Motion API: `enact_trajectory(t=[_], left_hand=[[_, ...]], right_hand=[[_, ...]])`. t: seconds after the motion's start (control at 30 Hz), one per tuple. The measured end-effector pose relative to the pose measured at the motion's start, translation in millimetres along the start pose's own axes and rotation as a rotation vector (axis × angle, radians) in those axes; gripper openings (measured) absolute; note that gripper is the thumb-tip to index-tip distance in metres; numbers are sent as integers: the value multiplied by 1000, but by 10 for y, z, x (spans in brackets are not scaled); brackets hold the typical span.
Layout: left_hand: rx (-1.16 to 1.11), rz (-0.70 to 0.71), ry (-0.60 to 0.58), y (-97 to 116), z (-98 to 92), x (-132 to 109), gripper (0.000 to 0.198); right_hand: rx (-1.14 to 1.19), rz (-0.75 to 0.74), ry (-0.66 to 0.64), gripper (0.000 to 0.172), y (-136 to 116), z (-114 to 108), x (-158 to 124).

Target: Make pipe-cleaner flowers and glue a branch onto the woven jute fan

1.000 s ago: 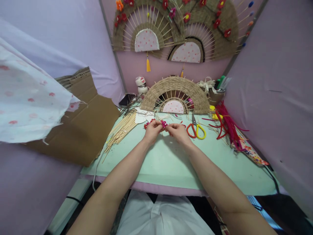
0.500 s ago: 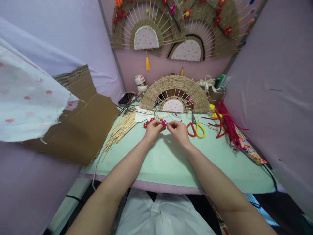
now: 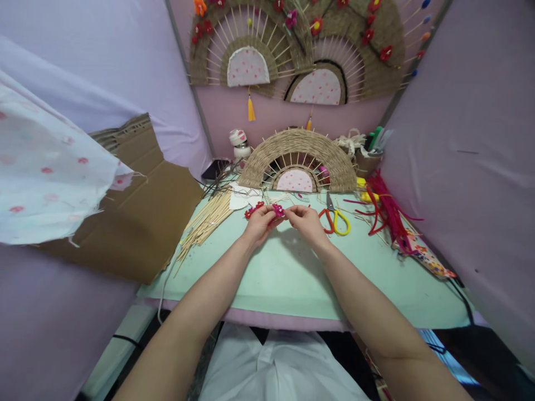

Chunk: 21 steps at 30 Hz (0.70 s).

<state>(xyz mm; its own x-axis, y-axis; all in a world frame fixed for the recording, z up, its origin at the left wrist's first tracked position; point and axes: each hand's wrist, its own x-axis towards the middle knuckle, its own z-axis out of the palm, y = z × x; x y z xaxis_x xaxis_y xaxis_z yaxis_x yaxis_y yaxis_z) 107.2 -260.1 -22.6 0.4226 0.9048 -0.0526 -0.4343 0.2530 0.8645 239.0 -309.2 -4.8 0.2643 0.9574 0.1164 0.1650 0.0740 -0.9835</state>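
Observation:
A small magenta pipe-cleaner flower (image 3: 278, 210) is pinched in my left hand (image 3: 259, 224), above the table. My right hand (image 3: 306, 221) meets the flower's right edge with thumb and forefinger pressed together; the exact bit between those fingertips is too small to make out. Just behind my left hand lie red and magenta fuzzy flowers (image 3: 253, 210), partly covered by it. Scissors (image 3: 341, 221) with one red and one yellow handle rest right of my right hand. Beyond both hands stands a half-round woven twine fan (image 3: 301, 142) with a dotted cloth centre.
Thin wooden sticks (image 3: 204, 220) lie in a bundle on the left, near a cardboard sheet (image 3: 154, 223) and dotted cloth (image 3: 45, 172). Magenta and red pipe cleaners (image 3: 390, 209) are heaped at right. A pen cup (image 3: 368, 161) stands behind. Decorated fans (image 3: 380, 72) hang on the back wall.
My left hand has turned slightly, so more of the magenta flower shows. My right hand stays at its edge. The whole view has shifted a little.

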Motion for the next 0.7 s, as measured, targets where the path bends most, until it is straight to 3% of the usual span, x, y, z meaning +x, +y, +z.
enact_trajectory(t=[0.4,0.7], left_hand=[[7,-51,-43,30,13,-29,25],[-12,-111,-67,43,3,-29,13]], right_hand=[[-9,-117,-48,29,-8,-90,38],[14,-187,-132,21,6,-80,32]])
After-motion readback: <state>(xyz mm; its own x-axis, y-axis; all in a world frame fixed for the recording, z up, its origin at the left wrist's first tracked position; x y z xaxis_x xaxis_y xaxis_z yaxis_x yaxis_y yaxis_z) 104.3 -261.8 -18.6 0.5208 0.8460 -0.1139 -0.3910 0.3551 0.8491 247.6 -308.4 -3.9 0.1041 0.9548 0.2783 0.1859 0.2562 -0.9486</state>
